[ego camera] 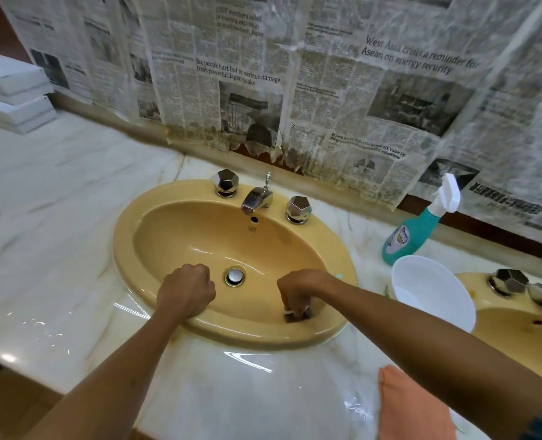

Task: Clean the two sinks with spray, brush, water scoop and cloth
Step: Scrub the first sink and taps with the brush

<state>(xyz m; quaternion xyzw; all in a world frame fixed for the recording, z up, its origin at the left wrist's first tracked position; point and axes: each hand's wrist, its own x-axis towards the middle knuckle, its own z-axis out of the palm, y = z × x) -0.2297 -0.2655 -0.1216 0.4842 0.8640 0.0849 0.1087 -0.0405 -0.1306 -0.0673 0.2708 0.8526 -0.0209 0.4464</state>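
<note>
We note the right hand (298,289) with fingers curled round a brush (296,314) against the near inner wall of the yellow sink (174,242); the left hand (185,289), fisted, rests on its front rim.

newspaper (295,90) headlines "six people hurt but no serious damage from powerful japan quake", "asean on energy security"

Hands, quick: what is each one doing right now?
Left hand: closed in a fist, holding nothing visible, resting on the yellow oval sink rim.
Right hand: gripping a small scrubbing brush against the basin.
</note>
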